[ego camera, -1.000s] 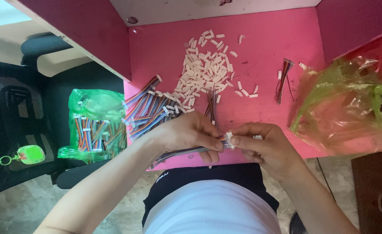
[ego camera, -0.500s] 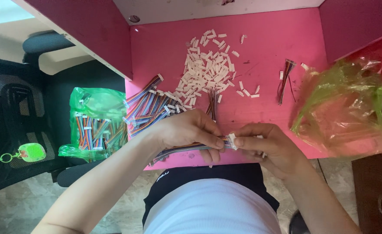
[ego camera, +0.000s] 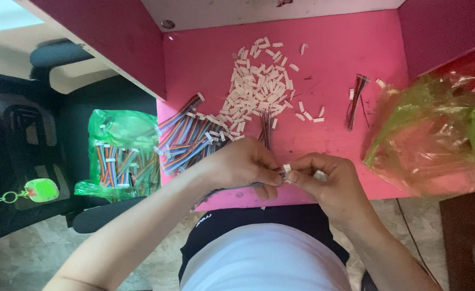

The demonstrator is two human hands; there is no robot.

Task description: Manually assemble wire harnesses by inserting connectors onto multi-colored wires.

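Observation:
My left hand [ego camera: 245, 164] pinches a flat multicoloured ribbon cable [ego camera: 236, 188] that trails left under the wrist. My right hand [ego camera: 323, 180] holds a small white plastic connector [ego camera: 287, 168] against the cable's end, fingertips of both hands meeting above the near edge of the pink table [ego camera: 329, 70]. A heap of white connectors [ego camera: 259, 89] lies on the table behind the hands. A pile of finished ribbon cables [ego camera: 189, 137] lies to the left of the hands.
A green plastic bag of ribbon cables [ego camera: 120, 156] rests on a black chair at the left. A crumpled green transparent bag [ego camera: 437, 134] sits at the table's right. A small bundle of dark wires [ego camera: 355, 99] lies right of the connectors. A green key tag [ego camera: 41, 189] hangs far left.
Both hands stay joined at the same spot; the fingers have shifted slightly around the connector and cable end.

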